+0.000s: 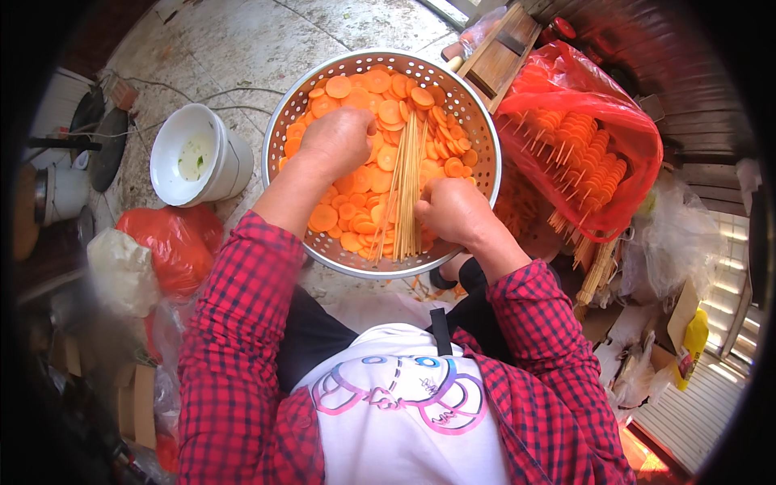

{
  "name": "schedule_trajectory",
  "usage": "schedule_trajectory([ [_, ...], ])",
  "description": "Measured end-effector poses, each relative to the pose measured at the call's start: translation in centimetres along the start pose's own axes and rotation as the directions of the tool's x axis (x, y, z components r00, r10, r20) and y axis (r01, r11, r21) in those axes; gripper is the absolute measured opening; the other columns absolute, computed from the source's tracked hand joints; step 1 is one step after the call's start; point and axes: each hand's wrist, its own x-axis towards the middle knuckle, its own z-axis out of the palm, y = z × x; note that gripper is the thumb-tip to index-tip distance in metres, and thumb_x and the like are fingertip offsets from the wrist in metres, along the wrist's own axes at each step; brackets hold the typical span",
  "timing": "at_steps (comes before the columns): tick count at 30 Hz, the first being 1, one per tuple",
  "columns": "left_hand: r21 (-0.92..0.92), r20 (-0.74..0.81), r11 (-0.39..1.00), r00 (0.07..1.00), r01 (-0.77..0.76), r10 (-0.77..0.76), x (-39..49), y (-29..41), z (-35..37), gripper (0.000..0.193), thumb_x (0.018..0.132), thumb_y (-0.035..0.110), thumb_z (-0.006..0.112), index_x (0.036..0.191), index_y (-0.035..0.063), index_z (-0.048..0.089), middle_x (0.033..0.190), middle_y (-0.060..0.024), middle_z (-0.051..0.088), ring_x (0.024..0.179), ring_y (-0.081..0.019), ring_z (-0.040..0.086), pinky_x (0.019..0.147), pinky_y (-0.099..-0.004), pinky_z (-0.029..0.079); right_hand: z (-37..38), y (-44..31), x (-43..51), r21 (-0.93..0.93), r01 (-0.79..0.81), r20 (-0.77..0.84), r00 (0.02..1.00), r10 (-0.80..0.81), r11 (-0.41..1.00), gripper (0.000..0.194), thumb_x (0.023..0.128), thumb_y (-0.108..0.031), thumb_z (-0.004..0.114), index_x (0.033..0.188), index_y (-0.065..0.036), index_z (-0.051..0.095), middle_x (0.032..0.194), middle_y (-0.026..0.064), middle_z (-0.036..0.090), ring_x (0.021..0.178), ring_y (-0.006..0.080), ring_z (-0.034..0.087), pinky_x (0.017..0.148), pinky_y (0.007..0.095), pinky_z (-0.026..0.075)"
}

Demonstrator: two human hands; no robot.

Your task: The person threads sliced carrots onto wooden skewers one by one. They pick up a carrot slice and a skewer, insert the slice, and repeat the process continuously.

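A perforated metal colander [479, 233] holds a heap of round carrot slices [357, 209]. Across the slices lies a bundle of thin bamboo skewers [407, 200], its ends near the front rim. My left hand [339, 140] is over the slices in the colander's left half, fingers curled; what may be between them is hidden. Just right of the skewers, my right hand [459, 209] is curled with its knuckles up. Its fingertips are out of sight, so I cannot tell whether it grips anything.
Right of the colander, a red plastic bag [645, 136] holds rows of skewered carrot slices [585, 151]. A wooden slicer board [500, 57] is behind it, and more skewers [594, 279] are below. At left are a white bucket [227, 160], a red bag [182, 242] and a cable [242, 91].
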Motion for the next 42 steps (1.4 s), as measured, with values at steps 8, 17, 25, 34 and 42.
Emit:
schedule_trajectory([
  [8, 0.050, 0.155, 0.998, 0.987, 0.034, -0.041, -0.5, 3.0, 0.5, 0.022, 0.077, 0.021, 0.067, 0.095, 0.0077, 0.066, 0.087, -0.0155, 0.068, 0.087, -0.0314, 0.066, 0.075, -0.0427, 0.052, -0.2, -0.2, 0.3, 0.014, 0.014, 0.002, 1.000, -0.014, 1.000, 0.033, 0.079, -0.029, 0.059, 0.084, 0.002, 0.070, 0.084, 0.0224, 0.067, 0.085, 0.0363, 0.066, 0.078, 0.0437, 0.051],
  [17, -0.089, 0.016, 0.979, 0.983, 0.181, -0.181, 0.1, -1.2, -2.7, 0.019, 0.077, 0.012, 0.065, 0.095, 0.0071, 0.067, 0.080, -0.0133, 0.069, 0.077, -0.0249, 0.068, 0.070, -0.0378, 0.053, -2.6, 0.4, -1.5, 0.262, 0.180, -0.306, 0.947, -0.095, 0.948, 0.024, 0.076, -0.022, 0.059, 0.078, 0.002, 0.062, 0.074, 0.0242, 0.063, 0.074, 0.0383, 0.063, 0.068, 0.0442, 0.050],
  [25, 0.108, 0.348, 0.993, 0.934, 0.050, -0.085, -2.7, -0.5, -2.4, 0.025, 0.064, 0.009, 0.072, 0.088, 0.0083, 0.066, 0.086, -0.0107, 0.067, 0.085, -0.0265, 0.066, 0.070, -0.0369, 0.052, -2.2, -0.4, -1.5, 0.376, 0.384, -0.425, 0.880, -0.211, 0.843, 0.018, 0.077, -0.018, 0.059, 0.078, -0.001, 0.062, 0.069, 0.0206, 0.062, 0.068, 0.0348, 0.063, 0.063, 0.0404, 0.050],
  [34, -0.643, 0.262, 0.647, 0.912, 0.409, -0.315, -2.2, -1.5, -5.7, 0.009, 0.082, 0.006, 0.064, 0.089, 0.0045, 0.059, 0.077, -0.0037, 0.063, 0.066, -0.0110, 0.063, 0.056, -0.0229, 0.050, -1.2, -1.5, -2.4, 0.621, 0.387, -0.268, 0.922, -0.279, 0.682, 0.014, 0.081, -0.015, 0.061, 0.084, -0.002, 0.060, 0.062, 0.0060, 0.056, 0.056, 0.0135, 0.054, 0.054, 0.0289, 0.043],
  [42, -0.987, 0.163, -0.041, 0.937, 0.158, -0.308, -1.8, -3.1, -5.7, 0.013, 0.085, 0.003, 0.060, 0.098, 0.0040, 0.056, 0.082, -0.0050, 0.063, 0.069, -0.0142, 0.065, 0.061, -0.0268, 0.055, -0.8, -1.9, -2.4, 0.709, 0.399, -0.303, 0.917, -0.259, 0.582, 0.010, 0.085, -0.012, 0.062, 0.088, -0.003, 0.061, 0.061, -0.0047, 0.047, 0.056, 0.0027, 0.041, 0.050, 0.0222, 0.033],
])
